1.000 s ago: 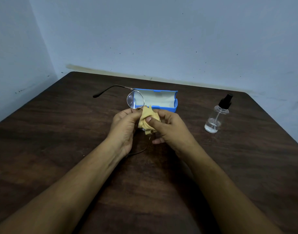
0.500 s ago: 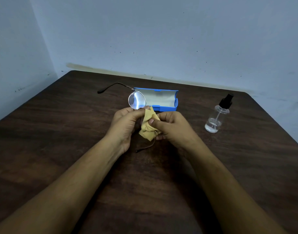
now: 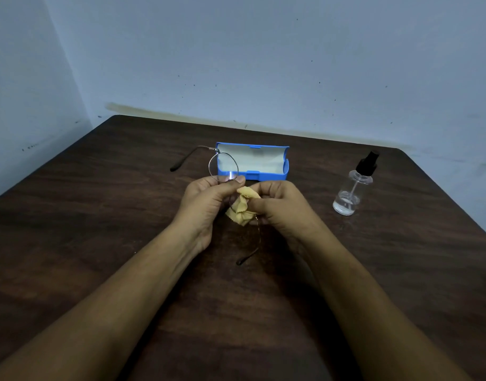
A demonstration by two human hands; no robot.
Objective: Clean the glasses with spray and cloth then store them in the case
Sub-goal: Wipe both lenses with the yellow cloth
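Observation:
My left hand (image 3: 207, 206) pinches the thin metal-framed glasses (image 3: 223, 166) near the bridge, above the table. One round lens stands up over my fingers, and its arm reaches back left. The other lens is hidden under the yellow cloth (image 3: 240, 207), which my right hand (image 3: 277, 209) presses around it between thumb and fingers. The second arm hangs down toward me below the cloth. The blue case (image 3: 272, 176) lies open just behind my hands, its pale inside showing.
A clear spray bottle (image 3: 351, 191) with a black pump top stands to the right of the case, with a little liquid at the bottom. The dark wooden table (image 3: 98, 215) sits in a corner, with blue walls behind and on the left.
The glasses have turned in my hands: the upper lens now faces me more openly and the lower arm has swung down and toward me. The cloth has shifted over the hidden lens.

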